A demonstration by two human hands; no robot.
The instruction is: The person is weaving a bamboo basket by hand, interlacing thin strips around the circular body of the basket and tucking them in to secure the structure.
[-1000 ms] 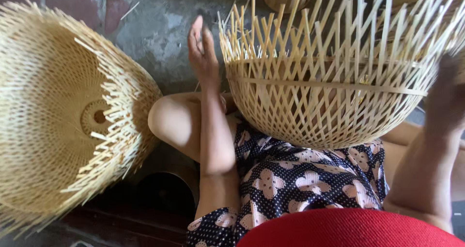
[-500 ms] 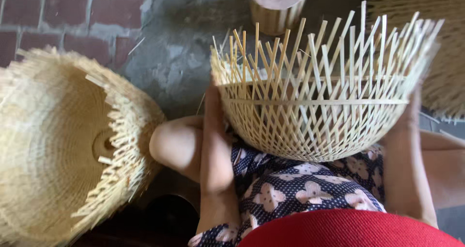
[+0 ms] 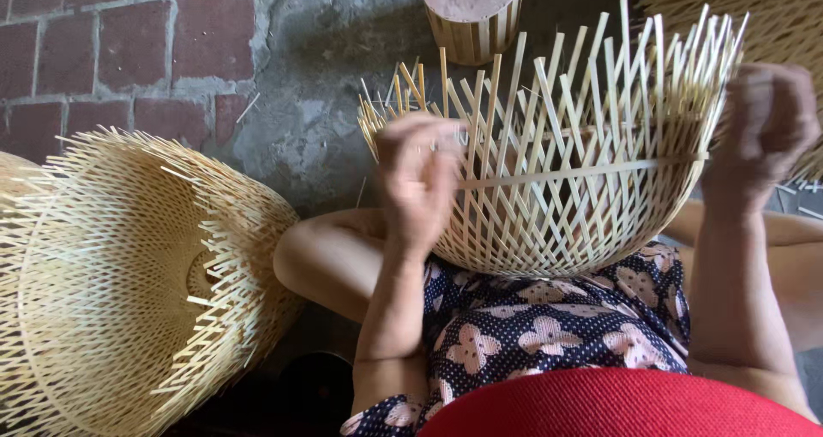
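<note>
A half-woven bamboo basket [image 3: 561,205] rests on my lap, its loose strip ends sticking up all round the rim. My left hand [image 3: 418,180] presses against its left side, fingers curled on the strips near a horizontal bamboo band [image 3: 583,173]. My right hand [image 3: 765,132] grips the upright strips at the basket's right edge. Both hands are blurred.
A large woven bamboo shade [image 3: 129,283] lies on its side at my left knee. A small round bamboo stool [image 3: 473,12] stands on the brick and concrete floor beyond the basket. Another woven piece [image 3: 771,12] fills the top right corner.
My left hand came down from open and raised onto the basket's left side. The right hand shifted up to the rim. The basket sits lower and nearer in view.
</note>
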